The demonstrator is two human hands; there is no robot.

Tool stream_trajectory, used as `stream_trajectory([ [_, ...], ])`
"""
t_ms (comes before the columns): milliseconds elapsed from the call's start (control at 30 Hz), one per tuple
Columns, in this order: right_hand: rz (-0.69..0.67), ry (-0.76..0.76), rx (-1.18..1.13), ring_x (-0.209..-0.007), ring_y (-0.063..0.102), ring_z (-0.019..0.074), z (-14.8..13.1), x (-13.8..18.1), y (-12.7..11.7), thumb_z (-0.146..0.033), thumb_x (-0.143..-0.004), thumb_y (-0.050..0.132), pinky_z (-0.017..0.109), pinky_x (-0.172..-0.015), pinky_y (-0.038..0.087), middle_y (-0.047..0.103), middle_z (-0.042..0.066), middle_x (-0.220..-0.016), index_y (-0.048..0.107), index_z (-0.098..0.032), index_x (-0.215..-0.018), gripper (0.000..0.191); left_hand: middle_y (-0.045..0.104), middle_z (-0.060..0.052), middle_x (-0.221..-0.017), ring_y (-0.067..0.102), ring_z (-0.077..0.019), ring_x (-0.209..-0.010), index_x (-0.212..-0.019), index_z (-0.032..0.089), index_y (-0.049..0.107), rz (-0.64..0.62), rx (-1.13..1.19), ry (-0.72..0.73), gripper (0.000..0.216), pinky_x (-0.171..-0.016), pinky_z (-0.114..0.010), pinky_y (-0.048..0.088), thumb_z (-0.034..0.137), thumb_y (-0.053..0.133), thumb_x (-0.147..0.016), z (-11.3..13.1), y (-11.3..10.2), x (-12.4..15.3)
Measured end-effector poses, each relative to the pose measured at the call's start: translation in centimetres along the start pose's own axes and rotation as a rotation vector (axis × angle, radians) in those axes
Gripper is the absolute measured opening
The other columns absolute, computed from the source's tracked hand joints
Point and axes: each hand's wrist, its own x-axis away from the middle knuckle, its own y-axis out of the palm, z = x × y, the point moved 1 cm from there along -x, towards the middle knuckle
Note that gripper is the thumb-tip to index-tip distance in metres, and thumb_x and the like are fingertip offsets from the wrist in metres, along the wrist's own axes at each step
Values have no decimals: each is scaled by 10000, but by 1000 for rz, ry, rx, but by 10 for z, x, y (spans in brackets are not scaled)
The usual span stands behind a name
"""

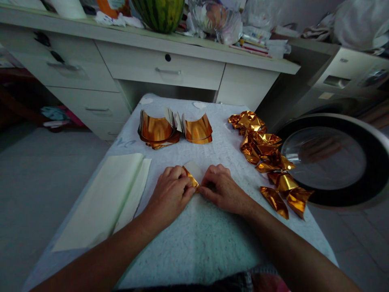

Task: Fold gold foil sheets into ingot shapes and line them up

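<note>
Between my hands, at the middle of the cloth-covered table (188, 251), is a sheet of gold foil paper (192, 178) with a pale back, partly folded. My left hand (173, 186) pinches its left side between thumb and fingers. My right hand (220, 187) has its fingers curled, thumb and fingertip meeting at the paper's right edge. Beyond them stand two curved stacks of gold foil sheets, a left stack (156, 129) and a right stack (198, 129). Folded gold foil pieces (261, 146) lie in a heap along the table's right side.
Pale paper sheets (100, 198) lie at the table's left. A white desk (182, 73) with drawers stands behind, bearing a watermelon (159, 14) and plastic bags. At the right, a washing machine's round door (331, 160) hangs open beside the table.
</note>
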Motion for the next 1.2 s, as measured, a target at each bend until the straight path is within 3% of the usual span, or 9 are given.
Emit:
stream_trajectory([
  [567, 77, 66, -5, -917, 455, 207, -2, -2, 8, -155, -780, 695, 384, -822, 349, 555, 53, -970, 630, -169, -727, 85, 562, -38, -926, 502, -221, -924, -770, 202, 632, -5, -8, -13, 92, -827, -409, 446, 185, 593, -851, -3, -4, 4],
  [1200, 80, 70, -12, -906, 448, 210, -2, -4, 8, -159, -801, 676, 391, -819, 351, 551, 53, -947, 616, -169, -705, 113, 561, -31, -912, 497, -222, -911, -766, 205, 621, 17, -51, -7, 80, -811, -411, 423, 184, 607, -843, -3, -1, 5],
])
